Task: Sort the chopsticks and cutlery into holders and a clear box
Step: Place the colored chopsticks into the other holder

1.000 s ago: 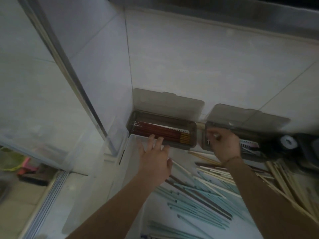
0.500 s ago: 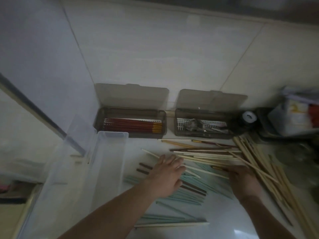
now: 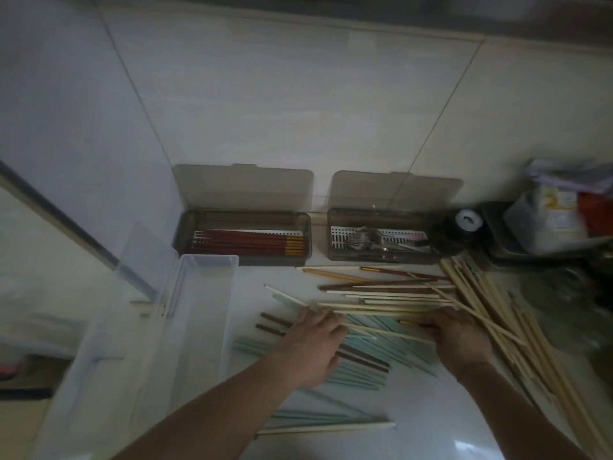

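Resting left hand (image 3: pixel 311 343) flat, fingers straight, on the scattered chopsticks (image 3: pixel 381 302) mid-worktop (image 3: pixel 431 426). Curling right hand (image 3: pixel 459 336) over pale sticks; grip unclear. Sitting far: left holder (image 3: pixel 242 237) with red chopsticks, right holder (image 3: pixel 381 239) with cutlery. Lying left: clear box (image 3: pixel 199 293).

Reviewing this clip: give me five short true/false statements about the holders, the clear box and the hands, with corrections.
1. The left smoky-brown lidded holder contains red chopsticks. True.
2. The right smoky-brown holder is closed. False: its lid stands open, metal cutlery inside.
3. The clear plastic box sits right of the holders. False: it is left, in front.
4. Both the left hand and right hand are on loose chopsticks. True.
5. Pale wooden chopsticks lie on the white counter. True.
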Action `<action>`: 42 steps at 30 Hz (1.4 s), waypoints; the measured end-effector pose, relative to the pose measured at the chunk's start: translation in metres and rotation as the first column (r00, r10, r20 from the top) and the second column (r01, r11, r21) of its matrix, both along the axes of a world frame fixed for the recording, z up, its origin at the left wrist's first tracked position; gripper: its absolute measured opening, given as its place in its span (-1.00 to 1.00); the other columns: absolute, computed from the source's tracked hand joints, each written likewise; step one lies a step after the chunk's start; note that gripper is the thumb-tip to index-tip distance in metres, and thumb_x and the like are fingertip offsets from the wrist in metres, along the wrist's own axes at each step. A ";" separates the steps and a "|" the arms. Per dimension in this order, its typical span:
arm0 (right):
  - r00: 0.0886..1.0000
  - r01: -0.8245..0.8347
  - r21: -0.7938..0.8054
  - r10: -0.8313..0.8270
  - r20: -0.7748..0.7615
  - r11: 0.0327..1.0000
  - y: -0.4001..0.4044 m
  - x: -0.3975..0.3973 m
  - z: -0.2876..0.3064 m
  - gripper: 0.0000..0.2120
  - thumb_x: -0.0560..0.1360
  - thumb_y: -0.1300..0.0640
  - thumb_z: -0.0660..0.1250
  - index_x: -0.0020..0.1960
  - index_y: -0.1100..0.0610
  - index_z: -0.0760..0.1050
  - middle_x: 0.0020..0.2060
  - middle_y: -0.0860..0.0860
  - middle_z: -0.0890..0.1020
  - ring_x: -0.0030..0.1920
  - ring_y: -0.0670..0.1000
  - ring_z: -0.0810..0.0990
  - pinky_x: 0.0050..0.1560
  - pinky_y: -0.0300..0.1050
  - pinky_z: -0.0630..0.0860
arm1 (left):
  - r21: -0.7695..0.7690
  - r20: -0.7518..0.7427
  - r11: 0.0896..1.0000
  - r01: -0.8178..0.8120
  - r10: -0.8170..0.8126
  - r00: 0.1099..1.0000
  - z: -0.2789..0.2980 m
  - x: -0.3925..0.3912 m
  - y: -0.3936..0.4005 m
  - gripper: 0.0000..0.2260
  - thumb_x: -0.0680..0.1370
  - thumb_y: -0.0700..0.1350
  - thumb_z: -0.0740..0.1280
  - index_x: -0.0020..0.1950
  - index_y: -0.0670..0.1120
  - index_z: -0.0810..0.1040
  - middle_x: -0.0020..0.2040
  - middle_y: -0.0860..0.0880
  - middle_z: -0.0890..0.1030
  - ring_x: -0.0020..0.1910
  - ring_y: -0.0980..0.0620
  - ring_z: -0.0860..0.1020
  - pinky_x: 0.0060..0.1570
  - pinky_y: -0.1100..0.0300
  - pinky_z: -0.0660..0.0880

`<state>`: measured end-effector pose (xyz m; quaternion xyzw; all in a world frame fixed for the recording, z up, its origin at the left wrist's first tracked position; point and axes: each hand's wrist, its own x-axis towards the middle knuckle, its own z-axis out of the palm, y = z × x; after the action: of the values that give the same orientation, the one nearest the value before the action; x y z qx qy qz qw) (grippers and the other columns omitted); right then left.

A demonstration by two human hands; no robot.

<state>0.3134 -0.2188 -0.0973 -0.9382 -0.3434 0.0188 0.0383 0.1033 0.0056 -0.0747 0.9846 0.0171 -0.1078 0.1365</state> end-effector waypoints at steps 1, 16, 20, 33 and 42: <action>1.000 -0.003 0.010 0.003 0.004 1.000 0.001 -0.002 0.002 -0.78 0.33 0.24 0.46 -0.11 -0.03 0.61 -0.16 -0.01 0.65 -0.15 0.15 0.56 -0.18 -0.08 0.49 | 0.003 0.002 1.000 -0.003 0.003 1.000 -0.002 -0.002 0.000 -0.50 0.63 0.03 0.21 0.54 -0.08 0.24 0.56 -0.07 0.18 0.56 -0.15 0.07 0.51 -0.17 -0.07; 0.784 0.346 0.913 0.468 -0.408 0.216 0.106 -0.066 0.117 -0.71 0.49 0.36 0.29 0.18 0.20 0.36 -0.17 0.12 0.62 -0.23 0.19 0.58 -0.19 0.00 0.59 | -0.537 0.429 0.834 -0.126 0.399 0.810 0.037 0.025 0.006 -0.71 0.64 -0.06 0.26 0.36 -0.08 0.48 0.20 -0.05 0.59 0.16 -0.02 0.52 0.15 0.09 0.48; 0.634 0.575 0.805 0.541 -0.552 0.147 0.109 -0.067 0.124 -0.81 0.37 0.20 0.39 -0.04 0.17 0.48 -0.23 0.11 0.64 -0.25 0.15 0.61 -0.17 -0.02 0.60 | -0.413 0.485 0.898 -0.153 0.359 0.797 0.046 0.020 0.036 -0.87 0.65 -0.10 0.24 0.11 -0.08 0.57 -0.09 -0.01 0.64 -0.16 0.00 0.57 -0.14 0.00 0.52; 0.834 0.314 0.580 0.073 -0.546 0.752 0.174 -0.033 0.093 -0.80 0.47 0.29 0.40 -0.13 -0.02 0.60 -0.18 -0.04 0.65 -0.27 -0.22 0.56 -0.20 -0.42 0.48 | -0.289 0.353 0.745 -0.601 0.666 0.657 0.052 -0.010 0.114 -0.45 0.65 0.06 0.22 0.60 -0.07 0.17 0.55 -0.07 0.25 0.49 -0.09 0.21 0.46 0.03 0.20; 0.930 0.139 0.398 0.019 -0.368 0.907 0.256 -0.051 0.077 -0.90 0.47 0.06 0.39 -0.12 -0.14 0.62 0.01 -0.07 0.59 0.07 0.08 0.52 0.08 -0.09 0.48 | -0.048 0.143 0.819 -0.572 0.572 0.807 0.046 -0.015 0.094 -0.47 0.57 0.19 -0.03 0.39 0.01 0.48 0.41 0.03 0.45 0.44 -0.04 0.33 0.50 -0.25 -0.01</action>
<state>0.2626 0.0375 -0.0206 -0.8986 -0.2967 0.1170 0.3015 0.0886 0.0995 -0.0288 0.9388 0.3021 0.0131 0.1648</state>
